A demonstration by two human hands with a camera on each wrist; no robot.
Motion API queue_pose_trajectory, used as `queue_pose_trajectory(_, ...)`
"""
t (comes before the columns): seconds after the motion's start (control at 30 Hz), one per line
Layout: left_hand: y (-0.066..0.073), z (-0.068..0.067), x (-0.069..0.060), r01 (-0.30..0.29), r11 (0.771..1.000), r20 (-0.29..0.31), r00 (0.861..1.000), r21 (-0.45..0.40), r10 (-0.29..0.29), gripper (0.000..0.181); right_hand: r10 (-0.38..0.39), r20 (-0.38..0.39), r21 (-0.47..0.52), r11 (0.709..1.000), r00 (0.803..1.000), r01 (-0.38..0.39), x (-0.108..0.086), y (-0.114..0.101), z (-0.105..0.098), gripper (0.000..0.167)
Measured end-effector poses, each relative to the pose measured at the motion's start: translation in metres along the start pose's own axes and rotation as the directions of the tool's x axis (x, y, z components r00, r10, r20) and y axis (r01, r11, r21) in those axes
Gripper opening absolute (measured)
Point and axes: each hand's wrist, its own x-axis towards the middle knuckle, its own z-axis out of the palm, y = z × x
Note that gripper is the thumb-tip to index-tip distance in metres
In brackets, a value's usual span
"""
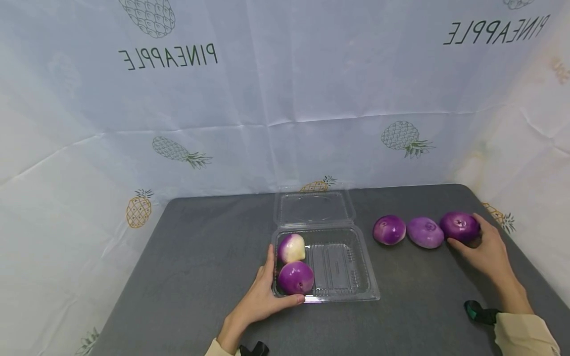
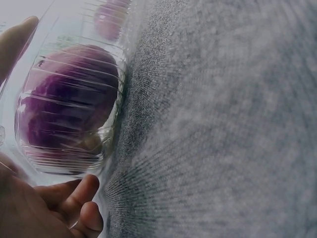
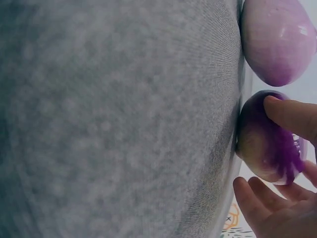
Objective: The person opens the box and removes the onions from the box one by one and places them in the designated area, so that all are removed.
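Note:
In the head view a clear plastic box point(image 1: 371, 284) lies with its lid point(image 1: 313, 207) folded back. Inside, along its left side, are a purple-and-white onion point(image 1: 291, 248) and a purple onion point(image 1: 296, 278). My left hand point(image 1: 262, 294) holds the box's front left corner, thumb on the front rim; the left wrist view shows fingers point(image 2: 84, 193) by the clear wall. At the right, my right hand point(image 1: 487, 247) has thumb and fingers around the rightmost purple onion point(image 1: 460, 226), which rests on the table. In the right wrist view the thumb touches that onion point(image 3: 267, 139).
Left of the held onion stand a lighter purple onion point(image 1: 425, 233) and another purple onion point(image 1: 389, 230), in a row on the grey table point(image 1: 213, 257). A pineapple-print cloth point(image 1: 267, 89) hangs behind the table and at its sides.

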Motion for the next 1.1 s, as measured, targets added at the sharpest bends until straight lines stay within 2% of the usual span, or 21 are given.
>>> queue_pose_trajectory(0.3, 0.001, 0.000, 0.000, 0.013, 1.000, 0.013, 1.000, -0.004, -0.013, 0.137, 0.029, 0.026, -0.012, 1.000, 0.999, -0.028, -0.002, -0.002, -0.004, 0.087)
queue_pose_trajectory(0.53, 0.001, 0.000, 0.000, 0.014, 1.000, 0.014, 1.000, -0.004, -0.014, 0.137, 0.021, 0.031, 0.006, 1.000, 0.999, -0.021, -0.005, -0.006, -0.009, 0.087)
queue_pose_trajectory(0.87, 0.001, 0.000, 0.000, 0.015, 1.000, 0.008, 1.000, 0.001, -0.015, 0.137, -0.009, -0.036, 0.033, 0.999, 0.999, 0.010, -0.008, -0.013, -0.016, 0.075)
queue_pose_trajectory(1.1, 0.002, 0.000, 0.000, 0.006, 1.000, 0.006, 1.000, 0.001, -0.006, 0.137, -0.022, -0.089, 0.007, 1.000, 0.996, 0.023, -0.009, -0.032, -0.021, 0.073)
